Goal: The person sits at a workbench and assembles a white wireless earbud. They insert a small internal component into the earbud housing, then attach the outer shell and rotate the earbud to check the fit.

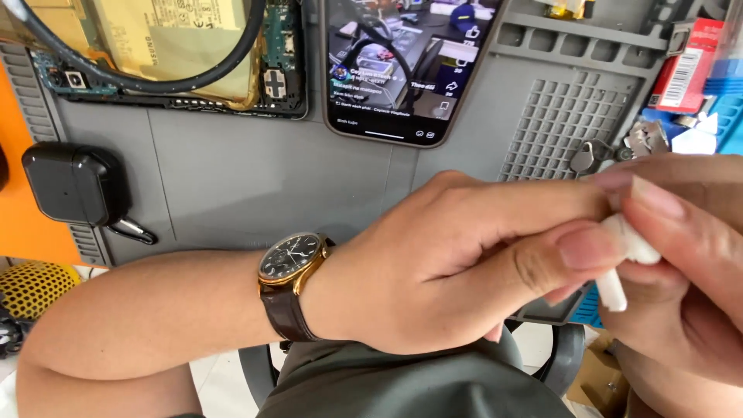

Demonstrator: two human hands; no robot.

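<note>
My left hand (449, 263) and my right hand (689, 255) meet at the right, above the front edge of the grey work mat (255, 186). Both pinch a small white earbud (623, 259); its stem points down between the fingers. The left thumb and forefinger press on its top, while the right fingers wrap it from the right. A gold wristwatch with a dark face and brown strap (290, 282) sits on my left wrist.
A smartphone with a lit screen (402, 70) lies at the mat's top middle. An opened phone showing its battery and a black cable (155, 54) lies top left. A black earbud case (73, 186) sits left. Small metal parts (619, 147) and a red box (685, 66) lie right.
</note>
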